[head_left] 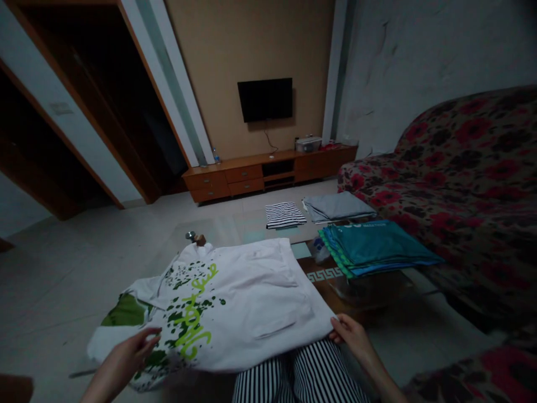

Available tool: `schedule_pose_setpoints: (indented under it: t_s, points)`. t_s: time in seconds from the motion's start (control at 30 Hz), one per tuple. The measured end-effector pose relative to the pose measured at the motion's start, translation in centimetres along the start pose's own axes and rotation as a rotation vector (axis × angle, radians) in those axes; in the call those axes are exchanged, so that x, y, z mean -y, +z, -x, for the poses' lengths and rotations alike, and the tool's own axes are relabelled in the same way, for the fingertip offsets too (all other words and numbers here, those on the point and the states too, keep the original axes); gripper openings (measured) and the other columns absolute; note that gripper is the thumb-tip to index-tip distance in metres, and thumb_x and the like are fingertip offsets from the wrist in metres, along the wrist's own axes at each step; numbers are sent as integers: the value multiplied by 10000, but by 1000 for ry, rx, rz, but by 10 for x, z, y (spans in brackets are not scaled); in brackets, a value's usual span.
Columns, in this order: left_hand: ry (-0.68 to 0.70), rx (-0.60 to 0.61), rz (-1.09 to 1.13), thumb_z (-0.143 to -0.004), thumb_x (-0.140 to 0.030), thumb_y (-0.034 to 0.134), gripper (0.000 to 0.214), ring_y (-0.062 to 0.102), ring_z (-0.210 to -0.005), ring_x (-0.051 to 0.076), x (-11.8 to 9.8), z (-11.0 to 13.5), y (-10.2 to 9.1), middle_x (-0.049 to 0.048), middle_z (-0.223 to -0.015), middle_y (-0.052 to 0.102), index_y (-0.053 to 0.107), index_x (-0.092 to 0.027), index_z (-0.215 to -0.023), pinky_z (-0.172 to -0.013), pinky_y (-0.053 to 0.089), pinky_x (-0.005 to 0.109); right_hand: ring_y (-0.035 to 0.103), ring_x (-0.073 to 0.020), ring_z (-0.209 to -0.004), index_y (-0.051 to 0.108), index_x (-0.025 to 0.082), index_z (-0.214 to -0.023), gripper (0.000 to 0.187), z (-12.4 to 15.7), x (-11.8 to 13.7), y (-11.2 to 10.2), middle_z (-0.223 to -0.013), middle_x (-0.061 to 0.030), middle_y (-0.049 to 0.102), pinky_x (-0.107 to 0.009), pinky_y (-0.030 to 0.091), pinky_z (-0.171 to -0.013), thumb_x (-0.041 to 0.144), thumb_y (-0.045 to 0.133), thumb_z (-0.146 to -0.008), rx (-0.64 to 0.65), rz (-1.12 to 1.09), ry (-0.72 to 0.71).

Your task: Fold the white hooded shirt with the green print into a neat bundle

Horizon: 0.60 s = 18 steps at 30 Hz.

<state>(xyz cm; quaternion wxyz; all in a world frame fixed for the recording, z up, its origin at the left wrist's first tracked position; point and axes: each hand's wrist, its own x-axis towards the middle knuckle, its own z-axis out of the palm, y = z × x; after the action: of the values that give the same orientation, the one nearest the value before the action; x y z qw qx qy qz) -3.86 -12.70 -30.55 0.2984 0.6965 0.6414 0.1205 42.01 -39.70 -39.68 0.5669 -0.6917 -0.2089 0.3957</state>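
A white T-shirt [251, 296] with green lettering and dark green splatters is spread over the low glass table and reaches my lap. Its hem points right, and its collar and sleeves lie to the left. My right hand [346, 329] pinches the near corner of the hem between thumb and fingers. Over the shirt's upper part, close to the printed splatters, is my left hand [142, 342], its fingers loosely curved and apart, with no cloth visibly gripped. Green fabric [126, 310] shows at the sleeve on the far left.
On the table are a teal folded stack [381, 243], grey folded cloth [338, 206] and a striped folded garment [285, 215]. A flowered sofa [470, 162] stands right. Behind are a wooden TV cabinet [245, 179] and a wall television [266, 101]. My striped trousers [319, 369] show below.
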Motion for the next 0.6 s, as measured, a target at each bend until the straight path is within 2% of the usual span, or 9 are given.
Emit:
schedule_pose_setpoints:
  t_s: [0.07,0.17,0.23,0.3,0.37,0.43,0.5,0.6]
  points:
    - [173,13,9,-571,-596,580,483,510,-469,170,-67,-37,21,-12,-548,566,689,-227,-864,-482,408,270,533,-154,-541,553,191,-626,486,-5,-5,1,-552,4,541,-250,420,-499,665,625,-551,11,-36,-17]
    - [384,151,-2,-687,-537,549,458,482,-448,136,-177,-91,78,-12,-547,550,680,-171,-930,-470,373,239,513,-150,-580,564,181,-660,488,-16,-15,2,-594,5,531,-251,417,-533,664,604,-598,22,-76,-46]
    - [452,232,-35,-774,-437,516,419,479,-444,120,-241,-125,123,-9,-558,548,649,-134,-1032,-468,364,222,480,-137,-570,533,183,-637,485,-21,-23,3,-574,20,490,-243,401,-536,663,602,-612,27,-92,-41]
    - [451,250,-95,-821,-344,504,392,478,-442,108,-291,-156,165,-10,-556,546,609,-111,-1119,-467,356,210,443,-124,-556,481,192,-611,496,-25,-30,4,-555,36,442,-232,377,-530,676,589,-623,15,-116,-33]
    - [434,251,-141,-845,-306,512,418,486,-451,107,-326,-183,201,-9,-554,545,554,-87,-1199,-471,362,208,423,-116,-557,451,197,-610,502,-28,-35,4,-560,43,418,-224,361,-531,685,565,-646,6,-139,-31]
    - [413,254,-186,-849,-295,549,445,503,-476,112,-349,-204,230,-2,-570,553,520,-62,-1226,-481,379,215,408,-111,-558,437,198,-608,501,-31,-38,4,-563,48,398,-218,346,-529,683,556,-657,6,-144,-24]
    - [394,265,-236,-839,-289,597,404,528,-526,115,-361,-218,252,13,-628,577,547,-58,-1167,-508,415,226,390,-106,-552,440,196,-610,492,-34,-39,4,-557,52,385,-212,327,-518,672,559,-654,11,-126,-5]
    - [405,292,-280,-866,-329,592,295,588,-684,124,-371,-230,275,38,-833,620,589,-100,-1052,-620,504,267,362,-99,-528,447,196,-596,482,-38,-37,0,-523,58,369,-205,300,-495,658,576,-637,16,-57,28]
